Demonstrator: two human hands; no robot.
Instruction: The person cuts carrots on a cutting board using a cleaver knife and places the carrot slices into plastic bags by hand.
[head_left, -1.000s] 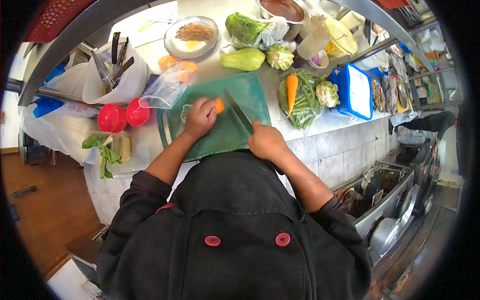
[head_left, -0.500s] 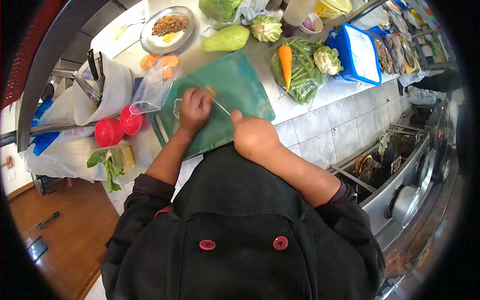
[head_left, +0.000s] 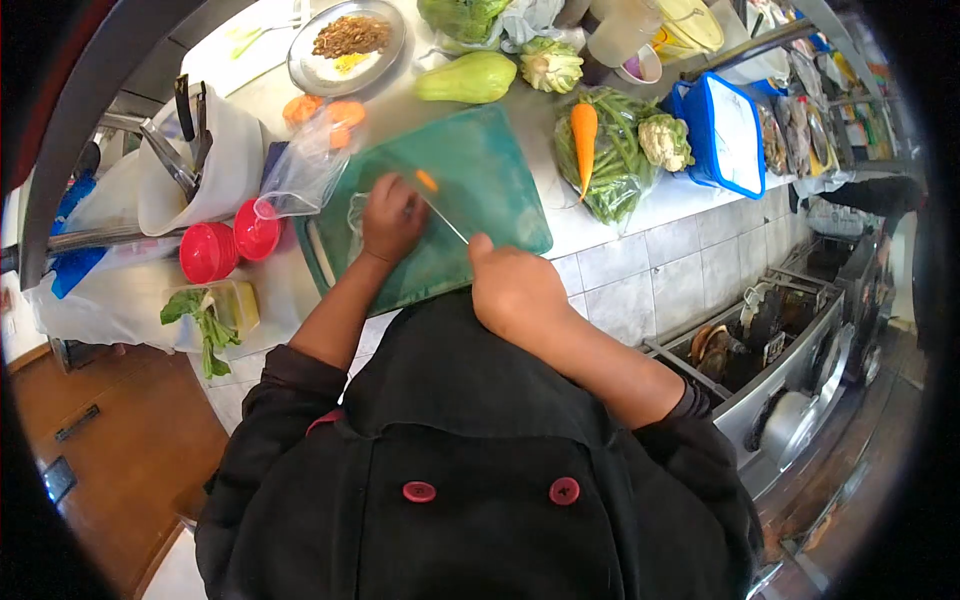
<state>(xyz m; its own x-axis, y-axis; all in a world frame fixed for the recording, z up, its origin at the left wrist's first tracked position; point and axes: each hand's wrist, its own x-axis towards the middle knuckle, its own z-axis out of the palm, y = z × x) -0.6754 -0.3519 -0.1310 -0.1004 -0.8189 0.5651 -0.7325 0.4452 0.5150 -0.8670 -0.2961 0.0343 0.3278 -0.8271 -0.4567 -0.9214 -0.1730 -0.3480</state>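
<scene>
A green cutting board lies on the counter in front of me. My right hand is closed round the handle of a knife, whose thin blade slants up and left over the board. My left hand rests left of the blade with its fingers curled in; whatever they hold is hidden. Just beyond the blade's far end, close to my left fingertips, sits a small orange carrot piece. A clear plastic bag overlaps the board's left edge, and larger orange pieces lie behind it.
Behind the board are a pale green squash and a metal plate with brown and white food. To the right lie a whole carrot, bagged green beans, cauliflower and a blue-rimmed tub. Red cups stand left.
The view has shifted slightly. Both hands stay at nearly the same place on the board, and the carrot piece by the blade shows more plainly now.
</scene>
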